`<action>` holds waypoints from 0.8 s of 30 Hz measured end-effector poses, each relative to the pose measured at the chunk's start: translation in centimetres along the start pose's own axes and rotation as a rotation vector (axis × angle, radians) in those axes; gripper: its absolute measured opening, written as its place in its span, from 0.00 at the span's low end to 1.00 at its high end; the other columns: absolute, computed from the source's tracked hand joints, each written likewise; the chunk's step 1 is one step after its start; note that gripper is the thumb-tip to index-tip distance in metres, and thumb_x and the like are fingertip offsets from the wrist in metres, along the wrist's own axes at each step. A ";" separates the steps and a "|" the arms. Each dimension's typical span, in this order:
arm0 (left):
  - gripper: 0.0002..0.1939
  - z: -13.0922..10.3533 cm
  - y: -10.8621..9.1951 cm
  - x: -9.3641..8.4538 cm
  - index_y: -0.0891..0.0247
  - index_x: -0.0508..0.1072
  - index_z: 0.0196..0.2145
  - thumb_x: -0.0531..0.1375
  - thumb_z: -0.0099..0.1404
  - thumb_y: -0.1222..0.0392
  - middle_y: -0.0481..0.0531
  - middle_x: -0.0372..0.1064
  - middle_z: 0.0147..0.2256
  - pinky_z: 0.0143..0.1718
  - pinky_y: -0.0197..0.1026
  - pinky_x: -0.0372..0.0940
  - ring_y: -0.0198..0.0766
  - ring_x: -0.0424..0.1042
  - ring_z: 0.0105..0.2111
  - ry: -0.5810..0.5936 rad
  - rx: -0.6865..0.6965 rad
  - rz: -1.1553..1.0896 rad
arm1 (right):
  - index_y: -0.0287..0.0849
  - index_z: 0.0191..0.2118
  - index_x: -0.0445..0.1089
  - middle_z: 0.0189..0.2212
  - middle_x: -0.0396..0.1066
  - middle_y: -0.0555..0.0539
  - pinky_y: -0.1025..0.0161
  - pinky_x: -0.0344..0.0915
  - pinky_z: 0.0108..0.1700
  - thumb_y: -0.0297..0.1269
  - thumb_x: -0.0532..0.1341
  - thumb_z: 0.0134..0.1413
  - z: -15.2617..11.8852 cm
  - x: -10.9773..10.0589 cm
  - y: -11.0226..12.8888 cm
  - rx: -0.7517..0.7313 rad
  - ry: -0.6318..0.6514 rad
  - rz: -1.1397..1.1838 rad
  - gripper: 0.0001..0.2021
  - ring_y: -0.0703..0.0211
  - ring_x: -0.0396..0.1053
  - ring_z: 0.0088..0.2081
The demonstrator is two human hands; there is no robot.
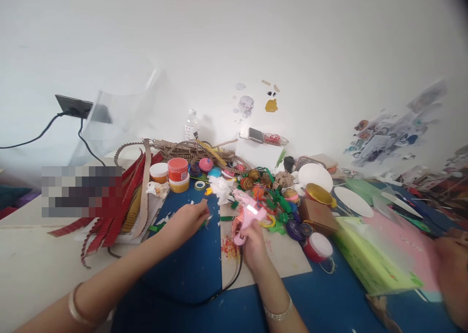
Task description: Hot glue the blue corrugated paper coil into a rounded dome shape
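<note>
My right hand (252, 238) is wrapped round the handle of a pink glue gun (249, 214), whose nozzle points up and to the left over crumpled white tissue (221, 189). From its grip a black cord (236, 277) runs down and across the blue table. To the left, my left hand (195, 216) is closed in a pinch; a small brownish bit may sit at its fingertips, but I cannot make it out. Beneath the glue gun lies a beige board (288, 262) with red and yellow crumbs (229, 246). A roll of tape (200, 185) is just beyond my left hand.
Red corrugated strips (122, 206) and stacked paint tubs (178, 169) stand left. Pinecones (252, 177), a brown box (318, 216) and a red tub with a white lid (318, 246) crowd the right. A bottle (192, 126) stands by the wall. Another person's hand (451, 269) is at far right.
</note>
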State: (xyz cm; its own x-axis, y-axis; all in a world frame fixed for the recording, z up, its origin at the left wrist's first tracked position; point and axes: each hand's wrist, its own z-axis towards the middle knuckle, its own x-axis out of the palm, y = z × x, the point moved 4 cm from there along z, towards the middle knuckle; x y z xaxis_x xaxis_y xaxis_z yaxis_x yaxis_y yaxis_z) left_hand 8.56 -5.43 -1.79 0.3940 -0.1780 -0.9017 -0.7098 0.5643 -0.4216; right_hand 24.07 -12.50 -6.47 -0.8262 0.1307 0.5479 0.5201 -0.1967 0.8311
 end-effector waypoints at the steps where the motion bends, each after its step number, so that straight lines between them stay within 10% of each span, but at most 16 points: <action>1: 0.09 0.0 -0.1 -0.3 0.62 0.68 0.33 0.49 0.64 0.62 0.53 0.76 0.32 0.30 0.36 0.63 0.41 0.75 0.33 0.005 -0.008 0.064 | 0.41 0.29 0.63 0.21 0.67 0.53 0.67 0.55 0.22 0.27 0.52 0.31 0.0 0.0 0.0 0.002 0.001 -0.001 0.12 0.64 0.61 0.21; 8: 0.13 -0.1 0.1 -1.0 0.66 0.66 0.35 0.47 0.66 0.55 0.59 0.74 0.29 0.25 0.39 0.60 0.48 0.74 0.30 0.044 -0.072 0.418 | 0.41 0.26 0.62 0.21 0.66 0.52 0.67 0.54 0.22 0.27 0.53 0.32 0.0 0.0 0.0 -0.008 0.010 -0.017 0.09 0.64 0.60 0.21; 24: 0.15 -0.1 1.6 -0.1 0.67 0.67 0.37 0.45 0.67 0.57 0.60 0.73 0.27 0.25 0.37 0.61 0.47 0.75 0.29 0.028 -0.076 0.436 | 0.41 0.27 0.63 0.21 0.67 0.52 0.66 0.55 0.24 0.26 0.53 0.33 0.0 -0.2 0.0 -0.012 -0.005 -0.014 0.09 0.63 0.60 0.22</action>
State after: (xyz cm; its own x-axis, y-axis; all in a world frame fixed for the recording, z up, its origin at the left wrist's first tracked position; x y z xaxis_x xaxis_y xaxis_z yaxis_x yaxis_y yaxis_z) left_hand 7.30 -4.58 -2.35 0.0327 0.0410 -0.9986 -0.8474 0.5309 -0.0060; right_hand 24.25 -12.55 -6.60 -0.8321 0.1386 0.5371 0.5060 -0.2070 0.8373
